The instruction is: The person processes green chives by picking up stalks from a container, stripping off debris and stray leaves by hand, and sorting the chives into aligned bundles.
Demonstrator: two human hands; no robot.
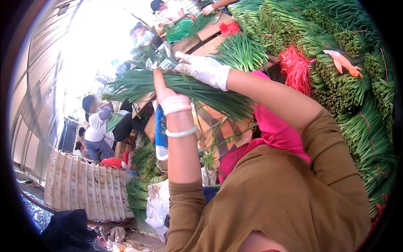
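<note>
A long bunch of garlic chives [201,90] lies crosswise in front of my chest, leaf tips toward the left. My left hand [165,92] grips it from below, with an orange-covered thumb up in front and the other fingers hidden behind the stalks. A pale band and a white bangle circle that wrist. My right hand [205,70], in a white glove, rests along the bunch's upper side with its fingers stretched out. Just beyond the right forearm lies another bunch of chives [243,52].
Bundled green stalks [357,75] are piled along the right, with red plastic ties [296,67] and an orange glove [342,63] on them. A white ribbed wrapped stack [86,185] stands lower left. Another person [98,126] stands at left; others work at the back.
</note>
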